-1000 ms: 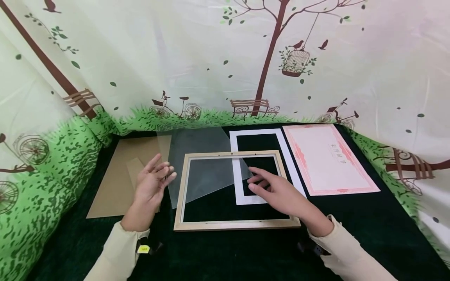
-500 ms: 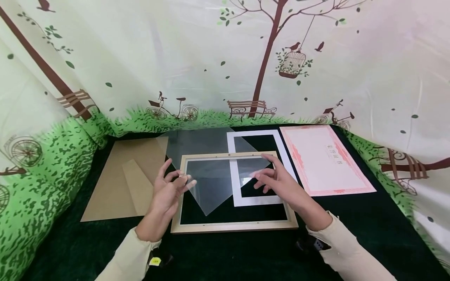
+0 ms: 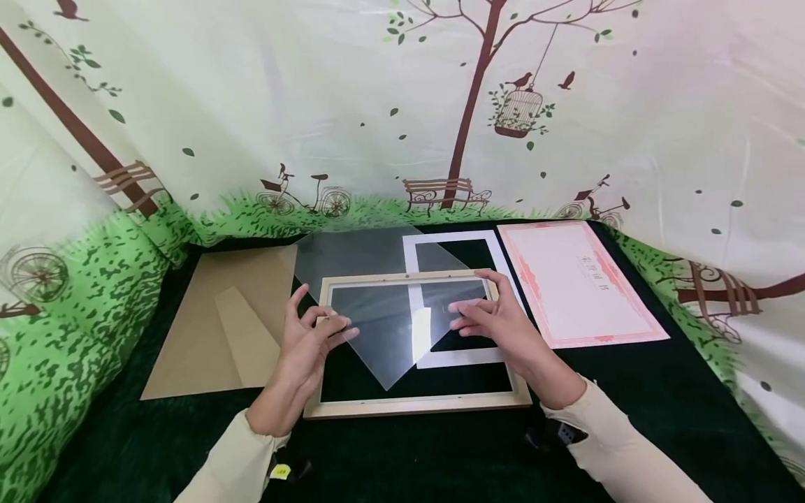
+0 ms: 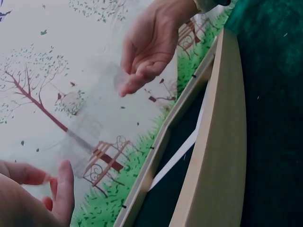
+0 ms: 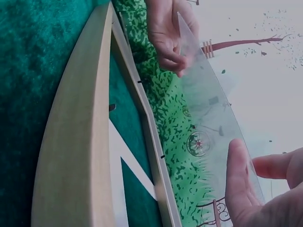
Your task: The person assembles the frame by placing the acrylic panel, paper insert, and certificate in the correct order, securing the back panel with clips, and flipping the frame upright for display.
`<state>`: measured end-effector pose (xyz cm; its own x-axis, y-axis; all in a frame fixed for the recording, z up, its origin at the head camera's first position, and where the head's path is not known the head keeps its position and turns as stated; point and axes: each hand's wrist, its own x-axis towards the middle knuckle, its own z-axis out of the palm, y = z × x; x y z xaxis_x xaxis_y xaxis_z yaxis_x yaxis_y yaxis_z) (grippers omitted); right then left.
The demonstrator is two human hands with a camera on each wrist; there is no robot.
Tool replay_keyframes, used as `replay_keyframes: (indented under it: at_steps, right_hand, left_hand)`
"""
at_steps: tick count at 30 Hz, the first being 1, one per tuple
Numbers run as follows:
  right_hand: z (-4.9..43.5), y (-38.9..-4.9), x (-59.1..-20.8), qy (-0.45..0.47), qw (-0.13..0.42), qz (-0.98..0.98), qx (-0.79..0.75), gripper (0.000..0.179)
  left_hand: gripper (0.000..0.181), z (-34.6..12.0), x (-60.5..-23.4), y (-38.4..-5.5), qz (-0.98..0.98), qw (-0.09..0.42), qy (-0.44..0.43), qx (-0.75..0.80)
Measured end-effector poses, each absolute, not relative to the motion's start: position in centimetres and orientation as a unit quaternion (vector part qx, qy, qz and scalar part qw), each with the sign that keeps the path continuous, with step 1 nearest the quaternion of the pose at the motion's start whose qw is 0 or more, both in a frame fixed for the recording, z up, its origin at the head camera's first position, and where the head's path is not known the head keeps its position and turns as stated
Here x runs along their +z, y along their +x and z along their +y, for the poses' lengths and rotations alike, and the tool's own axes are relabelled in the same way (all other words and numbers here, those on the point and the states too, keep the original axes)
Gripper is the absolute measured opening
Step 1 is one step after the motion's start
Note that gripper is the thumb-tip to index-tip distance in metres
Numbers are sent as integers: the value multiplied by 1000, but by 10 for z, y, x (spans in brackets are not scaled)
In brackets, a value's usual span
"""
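A clear transparent sheet (image 3: 377, 318) is held up, tilted cornerwise, above the pale wooden picture frame (image 3: 415, 404). My left hand (image 3: 308, 353) pinches the sheet's left edge between thumb and fingers. At the opposite edge, my right hand (image 3: 506, 321) pinches it the same way. In the right wrist view the sheet (image 5: 215, 113) spans between both hands, apart from the frame (image 5: 71, 142) lying below. Through the frame's opening I see dark green cloth and part of a white mat border (image 3: 434, 359), which lies partly beneath the frame.
A brown backing board (image 3: 182, 335) with a stand flap (image 3: 245, 335) lies on the left. On the right rests a pink-bordered certificate paper (image 3: 585, 286). Dark green cloth (image 3: 415, 461) covers the table, and a printed curtain (image 3: 314, 91) hangs behind.
The sheet has turned, its near corner swinging right to over the middle of the frame's opening. My left hand has moved right, towards the frame; my right hand's grip has shifted slightly.
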<state>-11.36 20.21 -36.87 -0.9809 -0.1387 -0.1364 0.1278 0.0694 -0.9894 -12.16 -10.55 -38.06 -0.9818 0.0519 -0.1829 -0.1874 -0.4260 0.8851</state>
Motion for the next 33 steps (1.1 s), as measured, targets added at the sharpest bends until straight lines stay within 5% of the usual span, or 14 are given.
replay_keyframes:
  at_steps: [10, 24, 33]
  right_hand:
    - [207, -117, -365, -15, 86, 712, -697, 68]
    - [228, -124, -355, -33, 92, 732, -674, 71]
    - [248, -130, -354, -72, 102, 714, -689, 70]
  left_hand:
    - [77, -124, -383, -141, 527, 68, -23, 847]
    - [36, -165, -384, -159, 496, 26, 14, 868]
    - [36, -177, -380, -164, 486, 13, 9, 874]
